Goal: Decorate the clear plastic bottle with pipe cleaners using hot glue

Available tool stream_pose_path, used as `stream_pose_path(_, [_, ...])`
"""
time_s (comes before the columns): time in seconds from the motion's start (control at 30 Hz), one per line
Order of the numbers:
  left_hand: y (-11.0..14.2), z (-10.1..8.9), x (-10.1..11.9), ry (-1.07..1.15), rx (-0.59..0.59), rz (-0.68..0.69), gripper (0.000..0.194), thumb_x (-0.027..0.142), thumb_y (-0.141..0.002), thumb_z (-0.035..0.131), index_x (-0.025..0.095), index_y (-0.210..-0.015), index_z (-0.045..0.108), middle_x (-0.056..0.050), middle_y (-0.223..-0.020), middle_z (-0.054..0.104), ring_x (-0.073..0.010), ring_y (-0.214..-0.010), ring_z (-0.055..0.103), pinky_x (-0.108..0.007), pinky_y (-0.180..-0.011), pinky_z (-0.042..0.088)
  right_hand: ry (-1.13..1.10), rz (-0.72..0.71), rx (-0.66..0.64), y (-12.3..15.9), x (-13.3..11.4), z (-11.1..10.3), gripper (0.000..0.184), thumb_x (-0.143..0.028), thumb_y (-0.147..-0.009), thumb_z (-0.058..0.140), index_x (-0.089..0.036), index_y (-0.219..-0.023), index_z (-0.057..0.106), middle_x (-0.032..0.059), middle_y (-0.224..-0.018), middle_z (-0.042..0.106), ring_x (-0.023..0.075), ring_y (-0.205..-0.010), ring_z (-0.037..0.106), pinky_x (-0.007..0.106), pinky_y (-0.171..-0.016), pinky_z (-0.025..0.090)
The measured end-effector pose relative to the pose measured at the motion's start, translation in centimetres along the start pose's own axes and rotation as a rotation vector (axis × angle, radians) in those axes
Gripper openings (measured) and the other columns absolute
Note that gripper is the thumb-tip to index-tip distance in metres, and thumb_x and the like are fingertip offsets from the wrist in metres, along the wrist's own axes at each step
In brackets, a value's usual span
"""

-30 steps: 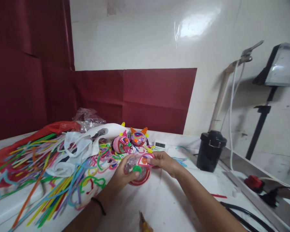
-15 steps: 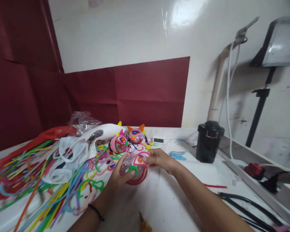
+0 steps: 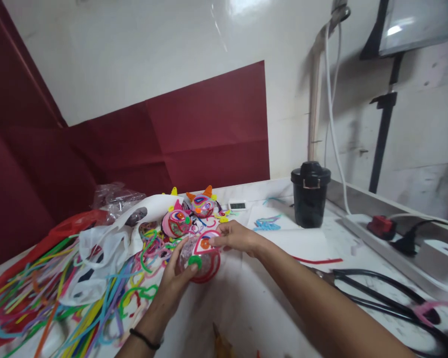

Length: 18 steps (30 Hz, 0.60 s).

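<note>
A clear round ball [image 3: 206, 263] carries a red looped trim, a green spot and a pink-edged eye shape with an orange centre. My left hand [image 3: 176, 281] is closed around its left side, thumb beside the green spot. At the upper right, my right hand [image 3: 236, 237] pinches the eye shape [image 3: 205, 243] against the ball; the fingertips are partly hidden. Just behind are two similar decorated balls, one with pink ears [image 3: 176, 222] and one with orange ears [image 3: 202, 205].
Colourful pipe cleaners [image 3: 93, 308] and a white plastic bag [image 3: 102, 246] cover the left. A black lidded cup [image 3: 310, 196], large black-handled scissors [image 3: 377, 293] and a power strip [image 3: 362, 226] occupy the right. A pointed yellow-handled tool [image 3: 222, 343] lies near the front edge. A small digital display [image 3: 238, 205] stands behind.
The camera view has turned and tilted, so the scene sits further left and more of the scissors shows. Both hands keep their hold on the ball, with little visible change.
</note>
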<state>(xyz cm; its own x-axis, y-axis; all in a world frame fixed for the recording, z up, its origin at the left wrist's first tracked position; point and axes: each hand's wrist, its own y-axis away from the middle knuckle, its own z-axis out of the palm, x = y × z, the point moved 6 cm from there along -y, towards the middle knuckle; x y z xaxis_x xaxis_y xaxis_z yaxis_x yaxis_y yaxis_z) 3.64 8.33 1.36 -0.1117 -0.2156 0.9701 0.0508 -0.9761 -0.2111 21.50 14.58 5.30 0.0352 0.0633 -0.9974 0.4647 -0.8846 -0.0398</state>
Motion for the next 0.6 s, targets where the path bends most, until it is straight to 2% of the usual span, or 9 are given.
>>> stream_pose_path(0.27, [-0.16, -0.05, 0.08, -0.039, -0.008, 0.029, 0.093, 0.044, -0.063, 0.085, 0.024, -0.144, 0.043, -0.014, -0.144, 0.054, -0.0365, -0.132, 0.050, -0.045, -0.108, 0.042, -0.013, -0.002, -0.012, 0.18, -0.21, -0.05, 0.052, -0.051, -0.047, 0.088, -0.019, -0.054, 0.047, -0.0079, -0.052, 0.047, 0.0082, -0.054, 0.043, 0.023, -0.055, 0.038])
stream_pose_path(0.6, [0.08, 0.11, 0.40, -0.072, -0.069, 0.017, 0.097, 0.039, -0.063, 0.087, 0.025, -0.147, 0.038, -0.013, -0.144, 0.054, -0.0343, -0.129, 0.053, -0.043, -0.105, 0.044, 0.005, 0.014, -0.038, 0.51, -0.39, -0.19, 0.048, -0.052, -0.050, 0.087, -0.018, -0.060, 0.055, -0.0032, -0.061, 0.057, 0.0114, -0.062, 0.051, 0.024, -0.059, 0.043])
